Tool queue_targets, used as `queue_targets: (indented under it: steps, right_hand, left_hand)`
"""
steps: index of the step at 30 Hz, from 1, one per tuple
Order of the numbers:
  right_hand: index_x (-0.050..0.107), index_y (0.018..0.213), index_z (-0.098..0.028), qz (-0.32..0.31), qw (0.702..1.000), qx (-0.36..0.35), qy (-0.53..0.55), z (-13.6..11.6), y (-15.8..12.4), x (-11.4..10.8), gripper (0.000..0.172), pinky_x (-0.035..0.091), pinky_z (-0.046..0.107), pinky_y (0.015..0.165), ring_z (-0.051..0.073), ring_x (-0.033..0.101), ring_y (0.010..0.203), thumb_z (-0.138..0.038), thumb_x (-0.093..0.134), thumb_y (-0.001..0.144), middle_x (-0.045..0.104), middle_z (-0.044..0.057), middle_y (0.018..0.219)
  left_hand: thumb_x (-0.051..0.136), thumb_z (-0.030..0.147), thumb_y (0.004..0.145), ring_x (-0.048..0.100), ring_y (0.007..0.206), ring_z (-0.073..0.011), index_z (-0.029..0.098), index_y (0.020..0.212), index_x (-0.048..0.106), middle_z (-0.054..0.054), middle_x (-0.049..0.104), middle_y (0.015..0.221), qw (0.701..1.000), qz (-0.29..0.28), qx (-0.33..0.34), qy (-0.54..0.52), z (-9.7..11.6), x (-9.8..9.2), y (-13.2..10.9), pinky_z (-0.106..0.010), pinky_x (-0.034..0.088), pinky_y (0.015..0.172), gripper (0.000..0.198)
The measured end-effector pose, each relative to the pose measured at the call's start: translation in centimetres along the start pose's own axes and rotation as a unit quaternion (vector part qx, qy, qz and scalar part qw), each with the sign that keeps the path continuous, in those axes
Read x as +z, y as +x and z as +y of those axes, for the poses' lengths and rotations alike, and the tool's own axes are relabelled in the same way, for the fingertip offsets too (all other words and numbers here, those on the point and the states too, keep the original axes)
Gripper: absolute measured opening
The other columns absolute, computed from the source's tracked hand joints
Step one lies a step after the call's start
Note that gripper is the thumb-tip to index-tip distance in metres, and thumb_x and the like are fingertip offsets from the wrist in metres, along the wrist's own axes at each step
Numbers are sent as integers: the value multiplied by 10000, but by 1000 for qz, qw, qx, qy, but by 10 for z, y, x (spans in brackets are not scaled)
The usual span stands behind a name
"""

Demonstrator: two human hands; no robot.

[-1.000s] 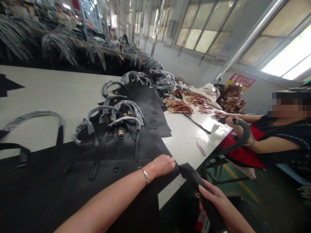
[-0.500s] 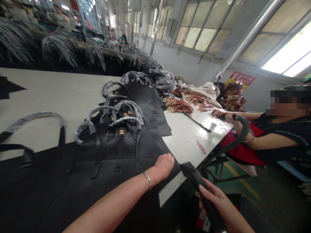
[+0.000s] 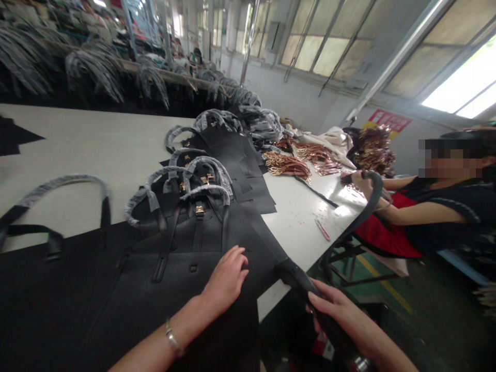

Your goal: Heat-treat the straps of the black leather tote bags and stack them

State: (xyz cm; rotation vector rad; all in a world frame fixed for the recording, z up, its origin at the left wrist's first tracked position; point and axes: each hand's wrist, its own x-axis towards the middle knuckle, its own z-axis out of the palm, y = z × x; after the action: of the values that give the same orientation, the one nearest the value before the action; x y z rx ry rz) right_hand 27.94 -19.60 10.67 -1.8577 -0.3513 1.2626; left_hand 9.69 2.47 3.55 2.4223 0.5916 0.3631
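My left hand hovers over or rests on a black bag panel, fingers loosely bent and the thumb apart, with nothing in it; whether it touches the panel I cannot tell. My right hand is closed around a thick black tube-like piece with a flat end, which points at the panel's right corner. A shiny metal part shows at its lower end. Beside my left hand the panel carries straps, a gold clasp and plastic-wrapped handles.
A co-worker sits at the right, hands over metal-trimmed pieces. A thick curved black tube arches between us. Brown straps with gold hardware and a pink cutter lie on the white table. More wrapped handles hang behind.
My left hand has drawn back to the left and nearer to me, its fist loosening. My right hand and the black piece have shifted slightly left. The curved tube has also moved left.
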Motion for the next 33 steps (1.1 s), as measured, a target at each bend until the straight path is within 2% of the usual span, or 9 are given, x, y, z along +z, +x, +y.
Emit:
queue_targets:
  steps: [3, 5, 7, 11, 16, 19, 23, 28, 33]
  right_hand:
    - [546, 1206, -216, -25, 999, 17, 18, -2, 5, -1, 538, 443, 182, 373, 115, 600, 468, -488, 699, 767, 640, -9, 736]
    - [559, 1149, -209, -28, 999, 23, 37, -6, 14, 0, 483, 452, 178, 370, 111, 596, 465, -484, 692, 775, 636, -11, 721]
    - [573, 1086, -198, -25, 999, 22, 37, -13, 23, 3, 441, 460, 179, 368, 112, 594, 466, -475, 701, 767, 637, -8, 711]
    - [590, 982, -187, 13, 999, -40, 10, -25, 34, 7, 377, 458, 182, 368, 109, 578, 449, -481, 696, 771, 632, -12, 679]
    - [570, 1086, -194, 50, 996, -70, 3, -23, 17, -1, 434, 477, 193, 399, 118, 596, 477, -499, 676, 797, 649, 0, 722]
    - [527, 1187, -208, 11, 1000, -28, -7, -14, 6, -4, 507, 483, 191, 392, 121, 610, 488, -485, 690, 794, 654, 3, 754]
    - [530, 1156, -201, -34, 999, 10, -1, -6, 11, 0, 459, 466, 168, 363, 103, 598, 453, -478, 668, 817, 638, -11, 727]
    - [562, 1020, -186, -55, 998, 34, 26, -24, 27, 2, 354, 472, 163, 360, 104, 602, 458, -454, 672, 815, 641, -3, 713]
    - [587, 978, -181, -105, 994, 25, -12, -36, 26, -10, 313, 460, 144, 365, 97, 610, 469, -430, 687, 817, 633, -13, 713]
  left_hand:
    - [523, 233, 876, 288, 1397, -262, 210, 1192, 569, -83, 451, 1438, 995, 33, 8, 98, -14, 5, -28, -487, 234, 1148, 320]
    - [506, 261, 898, 276, 1404, -255, 231, 1249, 545, -64, 433, 1459, 991, 24, 30, 129, -18, 8, -36, -481, 221, 1154, 354]
    - [486, 283, 915, 279, 1402, -254, 244, 1240, 556, -49, 432, 1462, 989, 15, 41, 139, -19, 8, -38, -476, 218, 1154, 334]
    - [469, 326, 928, 275, 1402, -264, 246, 1248, 555, -54, 430, 1463, 989, 16, 43, 143, -18, 8, -35, -488, 214, 1151, 340]
    - [463, 330, 933, 269, 1403, -268, 236, 1264, 540, -71, 433, 1458, 988, 19, 42, 146, -17, 8, -36, -501, 206, 1150, 353]
    - [464, 332, 932, 264, 1405, -278, 234, 1257, 543, -78, 431, 1459, 988, 21, 42, 147, -17, 9, -37, -513, 201, 1150, 348]
    - [490, 327, 921, 275, 1400, -281, 231, 1245, 548, -79, 441, 1450, 988, 29, 48, 146, -17, 9, -37, -515, 213, 1148, 342]
    - [505, 324, 917, 300, 1389, -277, 233, 1233, 555, -78, 461, 1433, 987, 40, 52, 147, -17, 8, -36, -514, 234, 1139, 332]
    - [508, 328, 915, 295, 1391, -275, 237, 1239, 550, -76, 459, 1435, 988, 39, 52, 143, -17, 9, -36, -518, 231, 1137, 339]
